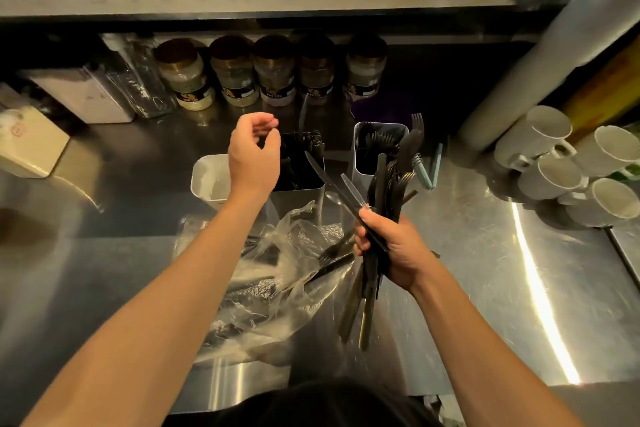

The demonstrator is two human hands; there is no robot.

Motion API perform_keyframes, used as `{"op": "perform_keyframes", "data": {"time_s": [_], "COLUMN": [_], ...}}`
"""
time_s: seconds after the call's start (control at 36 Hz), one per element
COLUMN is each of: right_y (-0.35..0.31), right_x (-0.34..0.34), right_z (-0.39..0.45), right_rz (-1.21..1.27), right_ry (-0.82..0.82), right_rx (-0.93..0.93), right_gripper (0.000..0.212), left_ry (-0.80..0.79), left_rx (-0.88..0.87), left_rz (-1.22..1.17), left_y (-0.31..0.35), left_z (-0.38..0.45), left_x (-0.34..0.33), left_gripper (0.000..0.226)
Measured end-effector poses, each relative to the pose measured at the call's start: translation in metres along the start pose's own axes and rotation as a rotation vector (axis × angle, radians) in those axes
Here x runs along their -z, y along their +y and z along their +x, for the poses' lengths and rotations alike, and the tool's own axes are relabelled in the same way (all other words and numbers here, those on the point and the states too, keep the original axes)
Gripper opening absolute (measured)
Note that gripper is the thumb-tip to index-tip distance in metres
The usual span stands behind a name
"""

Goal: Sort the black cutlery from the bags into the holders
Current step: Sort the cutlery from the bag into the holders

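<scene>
While the right hand [391,246] grips a mixed bundle of black cutlery [377,204] just in front of the middle holder [298,180], the left hand [254,152] hovers over that holder, fingers loosely curled, empty — mid-sorting, I judge; next, pinch one piece from the bundle — match it to its holder.

right hand [391,250] gripping cutlery bundle [379,204], left hand [254,152] seemingly empty

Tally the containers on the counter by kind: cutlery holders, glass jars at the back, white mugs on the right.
Holders: 3
Jars: 5
Mugs: 4
Total: 12
</scene>
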State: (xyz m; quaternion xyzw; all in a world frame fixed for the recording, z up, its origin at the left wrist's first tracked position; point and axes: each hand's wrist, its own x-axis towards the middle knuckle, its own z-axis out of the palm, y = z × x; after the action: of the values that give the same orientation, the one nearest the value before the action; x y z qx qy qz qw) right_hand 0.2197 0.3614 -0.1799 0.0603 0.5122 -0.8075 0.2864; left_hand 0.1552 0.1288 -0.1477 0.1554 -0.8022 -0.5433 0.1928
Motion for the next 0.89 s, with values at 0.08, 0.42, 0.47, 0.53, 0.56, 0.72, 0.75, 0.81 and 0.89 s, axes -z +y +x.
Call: {"op": "perform_keyframes", "data": {"time_s": [0.08,0.42,0.47,0.53,0.56,0.72,0.75,0.81,0.89], "right_y": [-0.002,-0.003,-0.005,-0.007,-0.008,-0.009,-0.009,-0.007,-0.006], "right_x": [-0.005,-0.028,-0.029,-0.029,-0.028,-0.020,-0.018,-0.014,-0.012], "right_z": [0.000,-0.001,0.001,0.002,0.002,0.003,0.002,0.000,0.000], "right_rz": [-0.014,-0.116,-0.101,-0.097,-0.106,-0.090,-0.081,-0.085,-0.093], "right_ry": [0.041,0.105,0.126,0.145,0.156,0.232,0.242,0.247,0.241], "right_rx": [0.023,0.097,0.094,0.106,0.117,0.128,0.123,0.123,0.122], "right_gripper": [0.020,0.014,0.018,0.019,0.019,0.009,0.009,0.008,0.008], "left_ry": [0.048,-0.283,-0.266,-0.259,-0.257,0.006,0.080,0.166,0.109], "left_rx": [0.094,0.343,0.321,0.327,0.333,0.332,0.310,0.199,-0.036], "left_rz": [-0.038,-0.257,-0.286,-0.327,-0.342,-0.467,-0.488,-0.404,-0.078], "left_y": [0.012,0.016,0.022,0.026,0.028,0.038,0.038,0.035,0.022], "left_z": [-0.031,-0.056,-0.050,-0.045,-0.043,-0.025,-0.018,-0.004,0.010], "left_x": [-0.003,-0.009,-0.007,-0.007,-0.007,0.001,0.004,0.010,0.011], "left_gripper": [0.014,0.013,0.014,0.014,0.014,0.012,0.011,0.010,0.009]}}
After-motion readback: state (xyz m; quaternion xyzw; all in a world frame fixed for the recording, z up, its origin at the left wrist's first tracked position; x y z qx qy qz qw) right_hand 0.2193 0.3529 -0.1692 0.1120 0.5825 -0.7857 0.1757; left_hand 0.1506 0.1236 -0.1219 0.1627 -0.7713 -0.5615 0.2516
